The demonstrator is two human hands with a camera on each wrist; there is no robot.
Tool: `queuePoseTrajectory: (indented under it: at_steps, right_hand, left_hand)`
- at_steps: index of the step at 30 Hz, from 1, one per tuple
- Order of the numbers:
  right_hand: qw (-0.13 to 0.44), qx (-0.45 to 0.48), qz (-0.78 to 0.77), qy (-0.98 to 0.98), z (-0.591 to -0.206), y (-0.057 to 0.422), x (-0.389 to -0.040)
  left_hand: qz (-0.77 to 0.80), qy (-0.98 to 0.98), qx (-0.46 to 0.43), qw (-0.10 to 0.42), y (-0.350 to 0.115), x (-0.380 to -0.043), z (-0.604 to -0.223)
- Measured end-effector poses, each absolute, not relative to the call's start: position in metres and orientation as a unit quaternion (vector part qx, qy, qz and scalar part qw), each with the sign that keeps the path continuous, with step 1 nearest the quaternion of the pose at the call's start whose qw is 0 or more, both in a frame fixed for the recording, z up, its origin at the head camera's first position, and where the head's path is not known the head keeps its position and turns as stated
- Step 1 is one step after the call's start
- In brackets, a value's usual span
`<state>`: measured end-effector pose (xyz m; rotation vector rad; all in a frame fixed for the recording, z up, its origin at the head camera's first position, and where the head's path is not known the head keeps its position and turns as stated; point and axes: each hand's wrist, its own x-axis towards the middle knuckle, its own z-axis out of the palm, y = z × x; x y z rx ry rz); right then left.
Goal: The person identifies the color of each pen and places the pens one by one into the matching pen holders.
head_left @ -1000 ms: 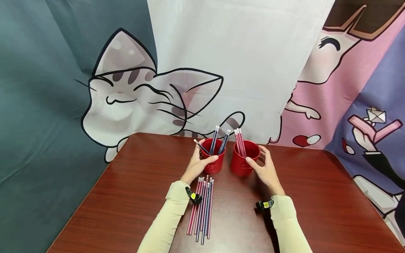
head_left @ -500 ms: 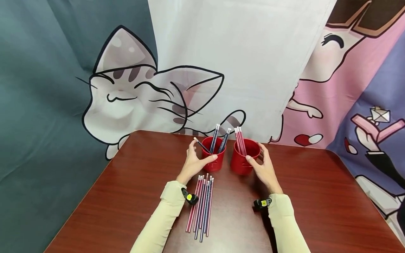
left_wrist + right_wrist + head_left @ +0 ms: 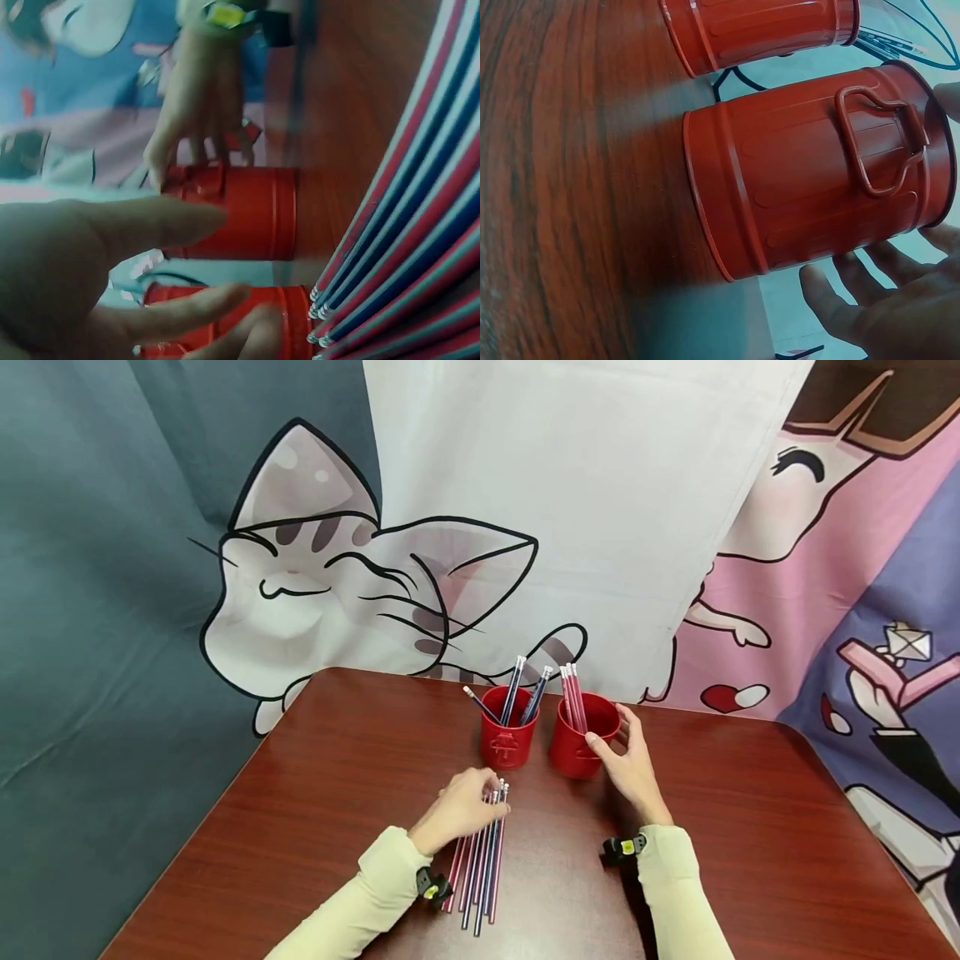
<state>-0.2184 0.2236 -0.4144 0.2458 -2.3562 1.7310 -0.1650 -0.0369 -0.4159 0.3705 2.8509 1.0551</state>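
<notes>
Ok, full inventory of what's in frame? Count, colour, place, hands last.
Left bucket: 1, red, on the table
Right bucket: 1, red, beside the left one
Eraser-tipped pencils: several, exact count unclear, dark blue, in left bucket
Pink pencils: about three, pink, in right bucket
Loose pencils: exact count unclear, pink and dark blue, lying on table
Table: 1, reddish-brown, under everything
Cartoon-print backdrop: multicoloured, behind table
Sleeves: 2, pale yellow
Wrist cameras: 2, black and yellow
Left hand: 1, bare, over loose pencils
Right hand: 1, bare, holding right bucket
</notes>
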Motion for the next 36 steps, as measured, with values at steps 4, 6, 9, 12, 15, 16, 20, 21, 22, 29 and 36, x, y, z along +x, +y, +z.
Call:
queuePoseTrajectory:
  at_steps: [4,6,9,12,15,16,20,21,22,29,36]
  right_hand:
    - [0.104,0.079,0.587,-0.799,-0.413,0.225,-0.216]
    - [0.105,0.077,0.585,-0.8,-0.412,0.225,-0.215]
    - [0.101,0.077,0.581,-0.804,-0.411,0.224,-0.214]
    - [0.098,0.075,0.579,-0.806,-0.412,0.223,-0.214]
    - [0.098,0.074,0.58,-0.805,-0.413,0.223,-0.213]
    - [0.098,0.074,0.58,-0.805,-0.413,0.223,-0.213]
    - [0.099,0.077,0.575,-0.808,-0.41,0.224,-0.214]
    - [0.099,0.078,0.573,-0.81,-0.41,0.224,-0.214]
    - [0.099,0.078,0.572,-0.81,-0.409,0.224,-0.214]
    - [0.099,0.078,0.57,-0.812,-0.408,0.224,-0.215]
    - [0.101,0.078,0.572,-0.811,-0.41,0.223,-0.216]
  left_hand:
    - [0.267,0.949,0.165,0.041,-0.024,-0.152,-0.414]
    - [0.245,0.952,0.179,0.039,-0.018,-0.147,-0.413]
    - [0.233,0.953,0.194,0.026,-0.012,-0.144,-0.416]
    - [0.223,0.956,0.192,0.01,-0.009,-0.145,-0.421]
    - [0.217,0.96,0.177,-0.002,-0.007,-0.146,-0.425]
    - [0.218,0.96,0.174,-0.006,-0.007,-0.147,-0.426]
    - [0.225,0.957,0.181,-0.022,-0.007,-0.15,-0.429]
    - [0.225,0.956,0.186,-0.028,-0.007,-0.151,-0.43]
    - [0.226,0.955,0.189,-0.032,-0.007,-0.153,-0.431]
    - [0.227,0.951,0.205,-0.052,-0.003,-0.16,-0.438]
    - [0.197,0.969,0.15,-0.02,0.002,-0.163,-0.435]
